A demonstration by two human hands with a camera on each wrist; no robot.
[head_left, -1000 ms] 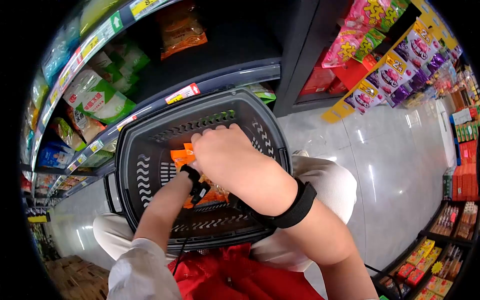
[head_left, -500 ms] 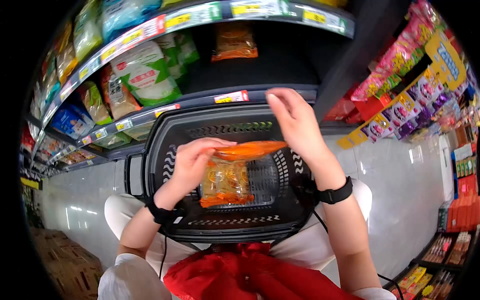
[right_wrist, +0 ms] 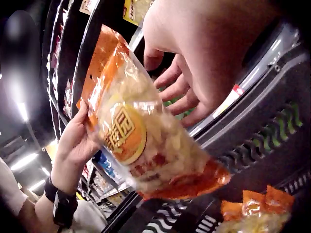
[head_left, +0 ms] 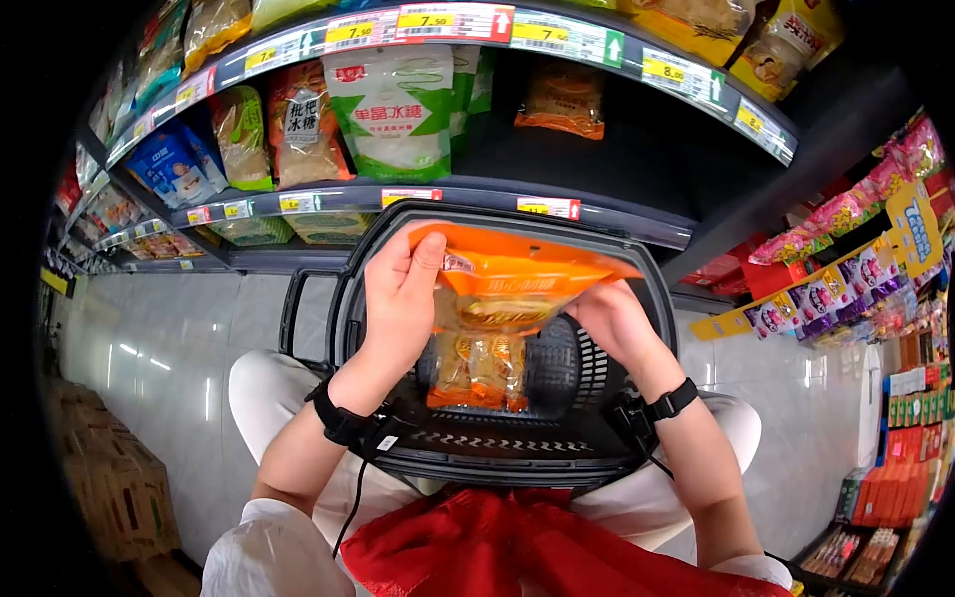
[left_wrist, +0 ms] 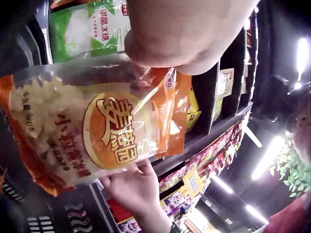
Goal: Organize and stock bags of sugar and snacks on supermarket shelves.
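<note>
A bag of yellow rock sugar [head_left: 507, 284], clear with orange ends, is held over the black shopping basket [head_left: 552, 423]. My left hand [head_left: 398, 298] pinches its orange top at the left corner, thumb on the near face. My right hand [head_left: 622, 323] is by the bag's right side. In the right wrist view the right fingers [right_wrist: 177, 87] reach out loosely beside the bag's edge, partly behind it. More orange-and-clear packs [head_left: 477, 373] lie in the bottom of the basket, below the raised bag.
Behind the basket runs a dark shelf [head_left: 637, 184] with price tags. On it stand a green-and-white bag [head_left: 388, 114] and a lone orange-ended bag [head_left: 562, 99]. Hanging snack packs [head_left: 826, 289] are at the right, cardboard boxes [head_left: 109, 468] at the lower left. The basket sits between the person's knees.
Both hands were down in the basket; the left has since lifted the bag and turned its face into view. My right hand dropped from beyond the basket to the bag's side. The head view shifted.
</note>
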